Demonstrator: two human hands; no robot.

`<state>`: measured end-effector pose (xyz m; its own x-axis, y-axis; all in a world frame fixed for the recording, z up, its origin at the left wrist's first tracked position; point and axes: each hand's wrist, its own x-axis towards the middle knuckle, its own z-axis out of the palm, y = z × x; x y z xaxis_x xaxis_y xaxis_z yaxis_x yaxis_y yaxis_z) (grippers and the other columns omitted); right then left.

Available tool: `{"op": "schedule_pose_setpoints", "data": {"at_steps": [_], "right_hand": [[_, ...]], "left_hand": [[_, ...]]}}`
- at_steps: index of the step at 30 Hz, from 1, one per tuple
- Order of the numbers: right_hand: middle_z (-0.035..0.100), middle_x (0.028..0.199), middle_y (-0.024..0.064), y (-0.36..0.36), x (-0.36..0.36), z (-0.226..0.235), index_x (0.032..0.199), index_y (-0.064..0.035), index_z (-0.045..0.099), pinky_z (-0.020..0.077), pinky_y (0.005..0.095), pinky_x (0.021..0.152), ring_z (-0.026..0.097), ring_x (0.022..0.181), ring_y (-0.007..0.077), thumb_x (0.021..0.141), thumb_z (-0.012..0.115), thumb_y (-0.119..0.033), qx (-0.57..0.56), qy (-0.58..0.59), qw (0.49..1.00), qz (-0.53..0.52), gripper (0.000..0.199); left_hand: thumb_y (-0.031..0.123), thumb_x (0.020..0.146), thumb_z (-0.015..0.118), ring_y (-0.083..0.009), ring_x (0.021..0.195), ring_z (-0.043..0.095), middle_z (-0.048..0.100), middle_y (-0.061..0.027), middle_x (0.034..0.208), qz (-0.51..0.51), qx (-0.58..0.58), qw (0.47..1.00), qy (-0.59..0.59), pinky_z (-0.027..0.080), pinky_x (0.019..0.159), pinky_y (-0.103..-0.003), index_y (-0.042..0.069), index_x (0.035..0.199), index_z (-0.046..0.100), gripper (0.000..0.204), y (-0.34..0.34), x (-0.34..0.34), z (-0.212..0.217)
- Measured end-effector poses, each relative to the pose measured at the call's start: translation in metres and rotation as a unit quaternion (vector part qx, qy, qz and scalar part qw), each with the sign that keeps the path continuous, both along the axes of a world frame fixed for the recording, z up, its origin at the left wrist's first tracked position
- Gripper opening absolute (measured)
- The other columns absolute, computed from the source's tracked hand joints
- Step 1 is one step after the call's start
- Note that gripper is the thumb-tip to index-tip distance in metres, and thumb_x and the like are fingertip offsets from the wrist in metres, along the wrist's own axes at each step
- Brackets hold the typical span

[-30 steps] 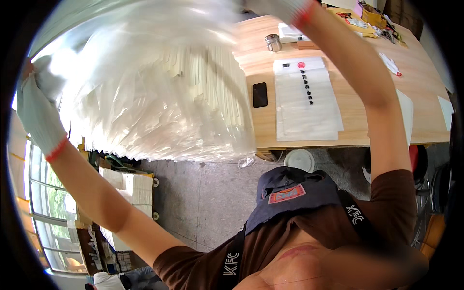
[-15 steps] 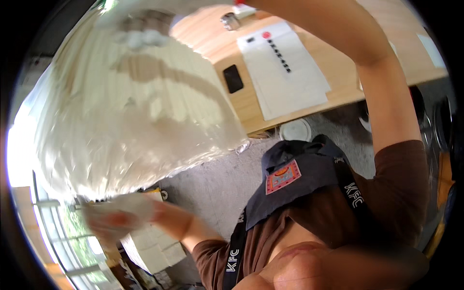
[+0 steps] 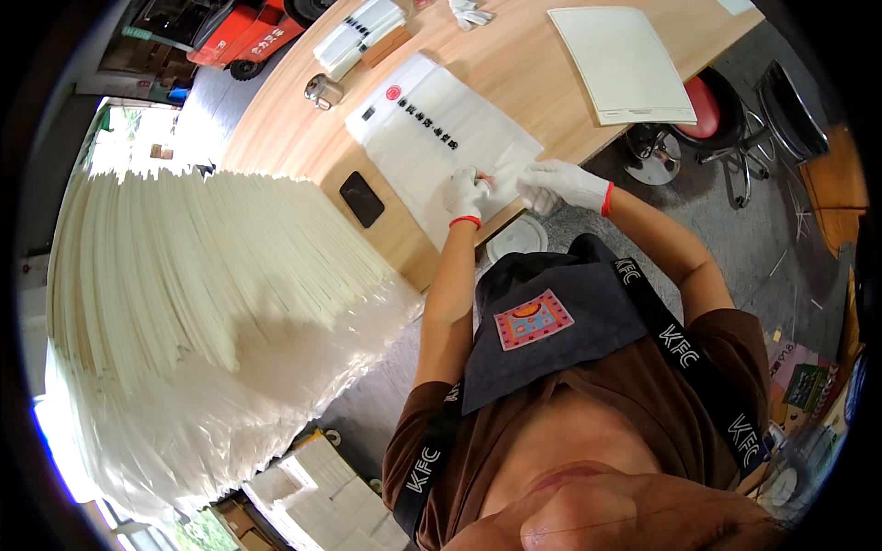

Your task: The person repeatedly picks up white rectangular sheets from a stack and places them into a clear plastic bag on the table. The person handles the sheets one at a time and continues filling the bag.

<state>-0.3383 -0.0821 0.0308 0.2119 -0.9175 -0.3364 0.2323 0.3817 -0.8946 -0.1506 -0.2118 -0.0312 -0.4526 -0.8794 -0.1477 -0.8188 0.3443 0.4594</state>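
Landmark: wooden table [image 3: 560,101], near edge.
Thing: white printed bag [image 3: 441,138], flat on the table, long axis running away from me to the upper left.
Left hand [image 3: 464,195]: gloved, fingers pinched narrow on the bag's near corner.
Right hand [image 3: 562,184]: gloved, fingers closed on the same edge, just right of the left.
Nearer hand: both touch; neither leads.
Beside: black phone [image 3: 362,198] left of the bag; big stack of white bags [image 3: 202,303] further left.
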Motion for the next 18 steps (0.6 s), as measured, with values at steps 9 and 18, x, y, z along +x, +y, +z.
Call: {"op": "schedule_pose_setpoints", "data": {"at_steps": [9, 18], "right_hand": [[0.064, 0.084, 0.0087, -0.053, 0.042, -0.011, 0.096, -0.0028, 0.059, 0.0500, 0.0288, 0.061, 0.061, 0.068, 0.0153, 0.090, 0.048, -0.043, 0.032, 0.189, 0.980, -0.058, 0.042], [0.066, 0.084, 0.0141, -0.067, -0.004, -0.092, 0.111, -0.0075, 0.061, 0.0504, 0.0384, 0.072, 0.064, 0.077, 0.0254, 0.087, 0.045, -0.051, -0.052, 0.578, 0.813, -0.058, 0.052]], "left_hand": [[0.037, 0.085, 0.052, -0.0300, 0.080, 0.062, 0.065, -0.0131, 0.082, 0.007, 0.076, 0.988, 0.132, 0.046, 0.071, -0.038, 0.013, 0.091, 0.064, 0.027, -0.052, 0.016, -0.007], [0.012, 0.087, 0.059, -0.0062, 0.067, 0.050, 0.057, -0.0030, 0.083, 0.109, 0.205, 0.728, 0.645, 0.044, 0.061, -0.021, 0.010, 0.096, 0.057, 0.009, -0.059, 0.009, 0.109]]}}
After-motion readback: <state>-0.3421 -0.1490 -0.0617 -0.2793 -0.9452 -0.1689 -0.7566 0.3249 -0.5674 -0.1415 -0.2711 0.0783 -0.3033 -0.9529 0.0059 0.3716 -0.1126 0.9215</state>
